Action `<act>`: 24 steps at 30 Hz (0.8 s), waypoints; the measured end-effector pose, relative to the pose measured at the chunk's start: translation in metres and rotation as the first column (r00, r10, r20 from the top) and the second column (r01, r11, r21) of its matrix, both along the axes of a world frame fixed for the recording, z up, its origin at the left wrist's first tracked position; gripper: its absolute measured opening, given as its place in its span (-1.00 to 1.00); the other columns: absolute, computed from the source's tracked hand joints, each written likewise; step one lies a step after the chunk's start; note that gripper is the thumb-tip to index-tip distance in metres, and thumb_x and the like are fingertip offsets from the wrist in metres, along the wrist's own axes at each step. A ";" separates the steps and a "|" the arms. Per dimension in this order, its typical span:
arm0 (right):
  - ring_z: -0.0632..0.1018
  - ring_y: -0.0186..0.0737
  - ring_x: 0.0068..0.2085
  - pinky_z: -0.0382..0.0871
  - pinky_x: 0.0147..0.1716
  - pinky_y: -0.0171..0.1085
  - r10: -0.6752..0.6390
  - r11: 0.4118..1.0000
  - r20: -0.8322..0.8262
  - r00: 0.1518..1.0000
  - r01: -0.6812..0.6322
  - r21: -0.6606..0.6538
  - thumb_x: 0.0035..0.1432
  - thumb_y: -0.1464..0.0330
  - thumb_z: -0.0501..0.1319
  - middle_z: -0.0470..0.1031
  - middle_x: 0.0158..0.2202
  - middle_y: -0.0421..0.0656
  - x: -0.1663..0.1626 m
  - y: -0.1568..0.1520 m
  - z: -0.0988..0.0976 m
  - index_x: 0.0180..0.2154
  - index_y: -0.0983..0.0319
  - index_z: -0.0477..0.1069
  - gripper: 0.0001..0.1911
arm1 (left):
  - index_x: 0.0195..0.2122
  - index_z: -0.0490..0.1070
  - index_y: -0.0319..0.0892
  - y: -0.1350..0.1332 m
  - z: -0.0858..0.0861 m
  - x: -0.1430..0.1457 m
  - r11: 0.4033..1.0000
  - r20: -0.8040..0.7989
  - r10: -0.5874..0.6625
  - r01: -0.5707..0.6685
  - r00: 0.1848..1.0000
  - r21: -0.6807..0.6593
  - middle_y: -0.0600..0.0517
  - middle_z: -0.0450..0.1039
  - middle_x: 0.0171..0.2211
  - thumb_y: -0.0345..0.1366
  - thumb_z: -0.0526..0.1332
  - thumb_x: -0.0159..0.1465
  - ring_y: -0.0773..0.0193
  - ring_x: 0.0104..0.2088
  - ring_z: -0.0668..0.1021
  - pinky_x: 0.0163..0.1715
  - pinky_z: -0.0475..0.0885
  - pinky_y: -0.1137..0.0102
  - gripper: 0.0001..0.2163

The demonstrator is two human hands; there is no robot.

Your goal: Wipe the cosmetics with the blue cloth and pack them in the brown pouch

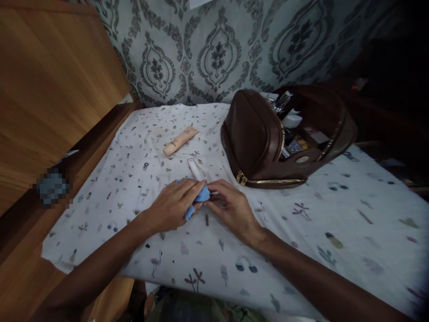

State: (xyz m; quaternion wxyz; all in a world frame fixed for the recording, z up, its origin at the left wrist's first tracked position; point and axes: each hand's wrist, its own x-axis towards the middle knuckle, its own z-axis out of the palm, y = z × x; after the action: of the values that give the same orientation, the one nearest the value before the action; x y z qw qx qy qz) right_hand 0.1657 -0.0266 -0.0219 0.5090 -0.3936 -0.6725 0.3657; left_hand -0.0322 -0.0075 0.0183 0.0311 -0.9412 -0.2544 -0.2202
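My left hand (172, 203) rests on the patterned white cloth (335, 214) with its fingers closed around a blue cloth (202, 195). My right hand (231, 205) sits just right of it, fingertips pinched against the blue cloth and the near end of a white tube (194, 169) that lies pointing away from me. A beige tube (180, 141) lies farther back on the cloth, apart from both hands.
An open brown leather toiletry bag (254, 134) with a gold zip stands at the back right, with small bottles and packets inside. A wooden panel (50, 80) rises on the left. Patterned wallpaper (217, 49) is behind. The cloth's near edge hangs over the front.
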 end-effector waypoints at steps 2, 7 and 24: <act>0.60 -0.23 -0.26 0.60 -0.23 -0.22 -0.052 0.995 -0.028 0.998 0.050 -0.084 0.08 0.38 0.34 0.54 -0.22 -0.16 -0.001 0.002 -0.005 -0.18 0.17 0.49 -0.79 | 0.13 0.27 -0.25 0.005 -0.002 -0.006 0.995 -0.064 0.048 -0.053 0.997 -0.082 -0.17 0.50 -0.08 -0.28 0.03 0.44 0.09 -0.10 0.54 -0.20 0.49 0.24 -0.71; 0.60 -0.22 -0.25 0.60 -0.21 -0.21 -0.064 0.987 -0.053 0.997 0.056 -0.153 0.05 0.33 0.37 0.55 -0.20 -0.14 0.000 0.006 -0.004 -0.20 0.17 0.52 -0.78 | -0.05 0.37 -0.17 0.025 0.006 -0.039 0.944 -0.185 0.088 -0.141 0.979 -0.298 -0.05 0.46 -0.22 -0.12 0.14 0.39 0.17 -0.22 0.51 -0.28 0.43 0.32 -0.75; 0.57 -0.27 -0.37 0.56 -0.37 -0.27 0.023 0.928 -0.163 0.986 -0.081 -0.364 0.06 0.06 0.36 0.55 -0.34 -0.16 0.008 0.012 0.003 -0.21 0.23 0.50 -0.60 | -0.20 0.35 -0.14 0.034 0.005 -0.053 0.909 -0.200 0.130 -0.197 0.971 -0.368 0.04 0.37 -0.29 0.00 0.28 0.26 0.23 -0.30 0.46 -0.39 0.30 0.40 -0.68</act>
State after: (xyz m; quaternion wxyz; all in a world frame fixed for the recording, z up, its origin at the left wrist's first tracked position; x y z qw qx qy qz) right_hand 0.1740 -0.0148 -0.0191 0.4670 -0.4346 -0.5599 0.5287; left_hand -0.0851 0.0269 0.0230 -0.1141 -0.9195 -0.3672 -0.0812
